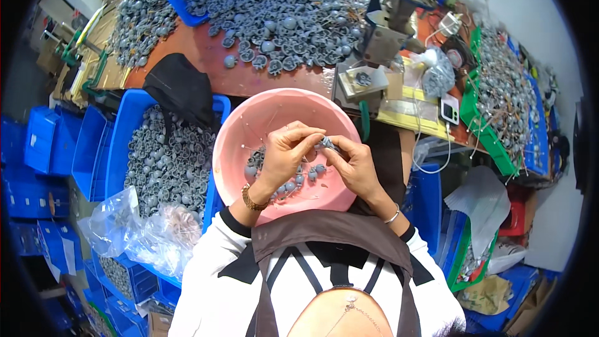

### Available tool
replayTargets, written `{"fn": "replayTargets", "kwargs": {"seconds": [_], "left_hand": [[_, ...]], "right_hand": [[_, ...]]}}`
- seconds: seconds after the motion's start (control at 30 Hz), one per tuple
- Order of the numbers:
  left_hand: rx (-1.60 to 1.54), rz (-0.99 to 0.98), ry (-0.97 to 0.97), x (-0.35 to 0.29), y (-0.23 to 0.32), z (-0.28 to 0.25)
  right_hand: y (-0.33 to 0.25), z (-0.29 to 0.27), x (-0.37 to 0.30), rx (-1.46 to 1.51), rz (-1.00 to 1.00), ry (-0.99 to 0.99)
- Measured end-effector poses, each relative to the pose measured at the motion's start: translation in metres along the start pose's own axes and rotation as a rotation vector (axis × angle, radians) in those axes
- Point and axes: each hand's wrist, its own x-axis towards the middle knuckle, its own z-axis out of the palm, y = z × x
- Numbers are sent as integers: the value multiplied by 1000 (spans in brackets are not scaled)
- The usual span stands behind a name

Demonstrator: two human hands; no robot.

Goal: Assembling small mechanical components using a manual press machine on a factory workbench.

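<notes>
Over a pink plastic basin (pixel 340 115), my left hand (pixel 286 153) and my right hand (pixel 354 163) meet fingertip to fingertip. Both pinch one small grey plastic part (pixel 326 143), mostly covered by my fingers, so its exact form is hard to make out. Below them in the basin lie several grey rounded parts (pixel 290 186), some with thin wires ending in small pale tips. A beaded bracelet (pixel 251 198) circles my left wrist and a thin bangle (pixel 392 213) my right.
Left of the basin, a blue bin (pixel 115 156) holds grey cup-shaped parts, with a clear plastic bag (pixel 118 221) on its near end. A heap of similar parts (pixel 281 12) covers the reddish table (pixel 178 43). A metal press (pixel 387 37) stands at the right, near a green tray (pixel 471 97).
</notes>
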Motion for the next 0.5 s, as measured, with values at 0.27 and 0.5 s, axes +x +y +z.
{"fn": "replayTargets", "kwargs": {"seconds": [0.27, 0.5], "left_hand": [[211, 232, 366, -5, 29, -17], [309, 74, 276, -14, 37, -64]], "right_hand": [[-10, -9, 26, 241, 125, -65], [1, -34, 19, 72, -41, -21]]}}
